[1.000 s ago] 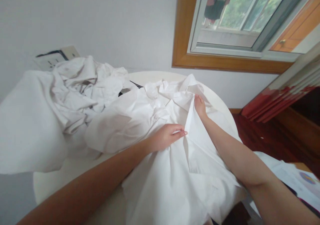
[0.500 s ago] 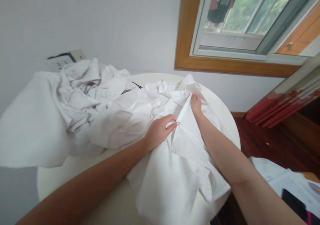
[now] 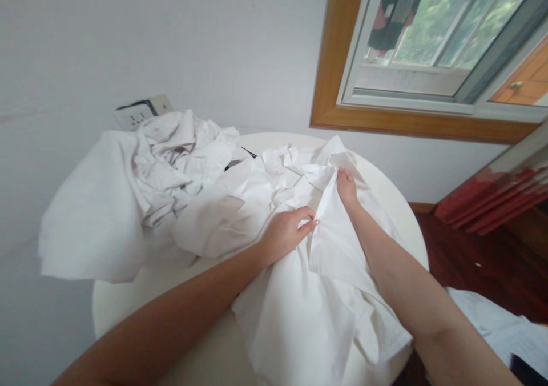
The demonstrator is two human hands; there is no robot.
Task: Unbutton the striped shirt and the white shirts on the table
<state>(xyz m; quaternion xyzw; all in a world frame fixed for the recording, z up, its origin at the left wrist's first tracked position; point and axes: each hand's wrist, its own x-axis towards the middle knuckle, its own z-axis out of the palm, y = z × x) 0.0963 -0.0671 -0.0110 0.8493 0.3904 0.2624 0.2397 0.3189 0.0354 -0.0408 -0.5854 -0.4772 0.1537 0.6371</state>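
Note:
A white shirt (image 3: pixel 308 312) lies spread over the near half of a round white table (image 3: pixel 398 203). My left hand (image 3: pixel 286 232) rests on the shirt's middle, fingers curled and pinching a fold of its front edge. My right hand (image 3: pixel 346 186) reaches further back near the collar and grips the same edge of the shirt, its fingers mostly hidden in the cloth. Both forearms cross the table from the near side.
A heap of crumpled white garments (image 3: pixel 141 186) fills the table's left and back, hanging over its left rim. A wall socket (image 3: pixel 137 112) sits behind it. A wood-framed window (image 3: pixel 342 89) is at the upper right, red curtain (image 3: pixel 483 197) and dark wooden floor (image 3: pixel 471 260) to the right.
The view has shifted right and a little back. My hands keep their hold on the shirt's front edge, the left one sliding slightly along it; the shirt's lower part has been drawn onto the table.

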